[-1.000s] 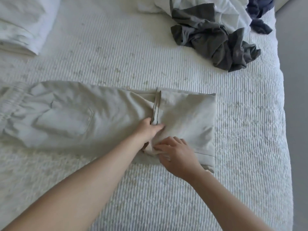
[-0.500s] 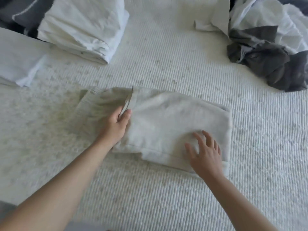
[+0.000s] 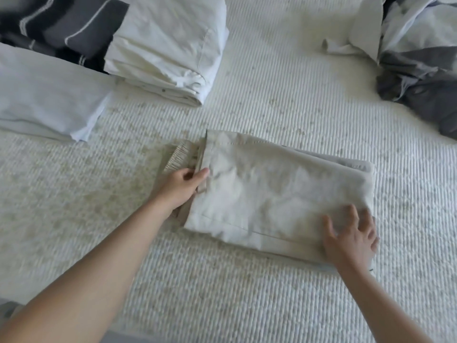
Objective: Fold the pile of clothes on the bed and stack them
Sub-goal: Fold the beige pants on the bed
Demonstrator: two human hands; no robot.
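Observation:
Beige trousers (image 3: 272, 191) lie folded into a thick rectangle in the middle of the white ribbed bedspread (image 3: 222, 293). Their elastic waistband sticks out at the left end. My left hand (image 3: 181, 186) pinches the left edge of the top fold, thumb on top and fingers tucked under. My right hand (image 3: 351, 237) rests flat with spread fingers on the near right corner of the fold. A loose pile of unfolded clothes (image 3: 418, 60), white and dark grey, sits at the far right.
Folded items lie at the far left: a white stack (image 3: 170, 53), a pale blue piece (image 3: 47, 100) and a dark striped one (image 3: 61, 23). Bare bedspread lies between the stacks and the loose pile.
The trouser legs have been folded over to the left onto the upper part, making a compact rectangle. My right hand slid to the right corner. The view shifted left, showing the folded stacks.

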